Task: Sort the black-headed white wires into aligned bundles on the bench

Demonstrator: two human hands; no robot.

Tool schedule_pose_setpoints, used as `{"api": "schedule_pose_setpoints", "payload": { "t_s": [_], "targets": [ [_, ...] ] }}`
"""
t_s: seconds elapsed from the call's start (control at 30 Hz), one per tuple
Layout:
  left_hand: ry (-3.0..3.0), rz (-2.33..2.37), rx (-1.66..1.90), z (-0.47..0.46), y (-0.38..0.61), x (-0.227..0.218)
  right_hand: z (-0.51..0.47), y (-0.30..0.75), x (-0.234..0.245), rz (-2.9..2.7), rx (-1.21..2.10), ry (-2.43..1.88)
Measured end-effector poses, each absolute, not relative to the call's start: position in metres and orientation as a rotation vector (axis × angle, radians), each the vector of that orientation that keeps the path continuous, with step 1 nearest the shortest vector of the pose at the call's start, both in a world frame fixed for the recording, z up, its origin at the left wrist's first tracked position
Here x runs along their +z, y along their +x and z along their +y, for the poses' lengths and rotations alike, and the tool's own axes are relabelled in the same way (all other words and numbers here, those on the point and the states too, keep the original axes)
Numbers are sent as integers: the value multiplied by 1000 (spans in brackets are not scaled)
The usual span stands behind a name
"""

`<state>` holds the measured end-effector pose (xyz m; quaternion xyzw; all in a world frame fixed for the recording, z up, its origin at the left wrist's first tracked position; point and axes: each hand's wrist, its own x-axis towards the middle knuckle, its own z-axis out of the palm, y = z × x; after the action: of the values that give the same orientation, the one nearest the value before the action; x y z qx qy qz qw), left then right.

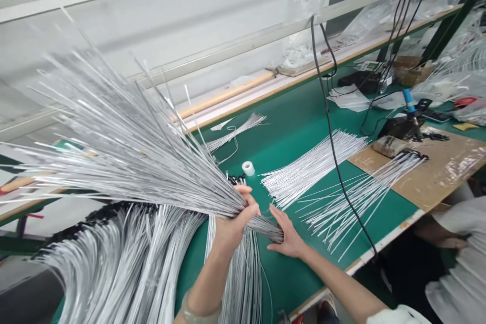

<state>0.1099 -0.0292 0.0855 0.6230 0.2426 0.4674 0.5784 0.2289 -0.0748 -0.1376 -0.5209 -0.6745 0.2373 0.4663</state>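
A thick bundle of thin grey-white wires [178, 172] slants across the view, its far ends fanned out to the upper left and smeared by motion. Wrapped around its narrow lower part is my left hand [235, 220]. At the gathered lower-right end, my right hand [289, 238] is spread, with thumb and fingers apart and the palm side against the wire tips. Below my left hand, another wire bundle [243, 273] with black ends lies on the green table [296, 273].
Large wire bundles with black ends [125, 263] hang at the left. Flat wire bundles [315, 164] lie right, near a brown board [448, 157] with a blue-handled tool [409, 101]. A black cable [330, 126] hangs ahead. A white roll [248, 168] stands mid-table. Another person [459, 248] sits right.
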Motion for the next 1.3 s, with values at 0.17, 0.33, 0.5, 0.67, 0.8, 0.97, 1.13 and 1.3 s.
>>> {"api": "schedule_pose_setpoints", "payload": {
  "t_s": [0.17,0.33,0.5,0.67,0.8,0.97,1.13,1.3],
  "targets": [
    [1467,514,993,-30,110,85,-76,233,-139,-1683,705,-1274],
    [1480,490,916,-28,110,84,-79,230,-144,-1553,581,-1295],
    [1478,473,873,-27,114,85,-77,238,-141,-1733,602,-1299],
    [1442,494,910,-26,122,89,-77,239,-139,-1684,780,-1249],
    [1449,556,1017,-24,131,89,-78,233,-137,-1618,820,-1267],
    [1405,644,1113,-26,136,88,-78,230,-132,-1557,821,-1272],
    [1434,706,1121,-31,138,91,-83,228,-130,-1538,818,-1282],
    [1381,768,1171,-29,140,92,-85,226,-136,-1529,790,-1356]
  ]
}}
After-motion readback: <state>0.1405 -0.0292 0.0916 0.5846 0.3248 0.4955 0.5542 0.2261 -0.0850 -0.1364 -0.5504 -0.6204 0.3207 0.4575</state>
